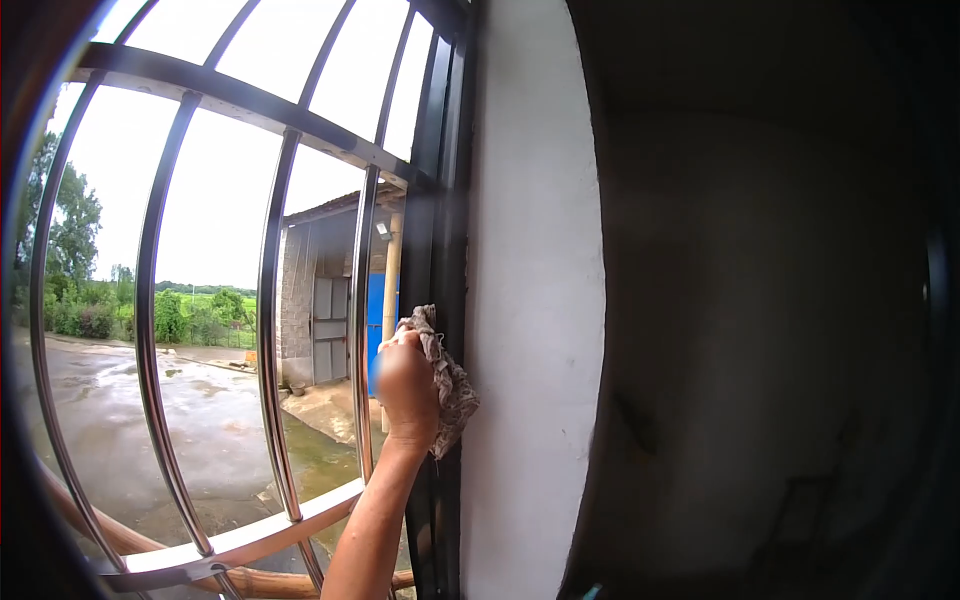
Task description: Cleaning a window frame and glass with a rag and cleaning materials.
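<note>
My left hand [409,382] is raised at the right side of a barred window, its fingers closed around a crumpled grey-brown cloth rag [456,397]. The rag bunches above the knuckles and hangs down along the right of the wrist. It lies against the dark window frame [439,247], close to the white wall edge. Part of the hand is blurred. Left of it runs a shiny metal window bar [363,300]. My right hand is out of view.
Several upright bars join an upper crossbar [247,94] and a lower crossbar [247,536]. A bamboo pole [262,581] passes below. A white plastered window reveal [532,300] borders a dark room. Outside are a wet concrete yard [202,420] and a brick outbuilding [296,300].
</note>
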`<state>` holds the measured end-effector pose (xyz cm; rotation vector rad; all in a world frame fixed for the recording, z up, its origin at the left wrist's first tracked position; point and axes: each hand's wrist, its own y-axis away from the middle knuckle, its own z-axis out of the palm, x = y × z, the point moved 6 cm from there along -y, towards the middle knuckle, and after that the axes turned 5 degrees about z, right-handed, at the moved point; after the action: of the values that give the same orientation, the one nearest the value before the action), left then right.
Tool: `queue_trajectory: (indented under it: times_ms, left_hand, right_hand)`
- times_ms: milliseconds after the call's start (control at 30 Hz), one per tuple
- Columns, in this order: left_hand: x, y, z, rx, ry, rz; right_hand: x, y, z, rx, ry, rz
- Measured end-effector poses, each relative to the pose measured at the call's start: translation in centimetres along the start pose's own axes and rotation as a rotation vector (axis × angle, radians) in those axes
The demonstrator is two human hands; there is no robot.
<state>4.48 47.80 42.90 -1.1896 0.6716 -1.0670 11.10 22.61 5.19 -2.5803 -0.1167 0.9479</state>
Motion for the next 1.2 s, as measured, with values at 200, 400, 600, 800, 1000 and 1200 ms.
queue_trajectory:
  times_ms: [200,400,600,800,1000,1200]
  left_hand:
    - [-0.5,9.8,-2.5,-0.168,-0.134,-0.072]
    - [1.0,13.6,-4.1,-0.312,-0.248,0.037]
    - [0.9,14.2,-4.6,-0.3,-0.159,0.079]
    - [1.2,18.0,-6.1,-0.232,-0.085,-0.032]
    - [-0.7,26.7,-8.8,-0.356,-0.125,-0.164]
    - [-1.7,32.4,-10.8,-0.516,-0.117,-0.241]
  right_hand:
    - [6.9,1.3,4.0,-0.078,0.032,-0.046]
    - [6.9,0.4,4.3,-0.052,0.059,-0.117]
    - [7.3,-0.6,4.2,-0.127,0.088,-0.069]
    - [6.6,-0.3,4.0,-0.143,0.081,-0.03]
    - [6.8,0.2,3.8,-0.135,0.048,-0.03]
    - [7.3,-0.2,4.0,-0.115,0.055,-0.035]
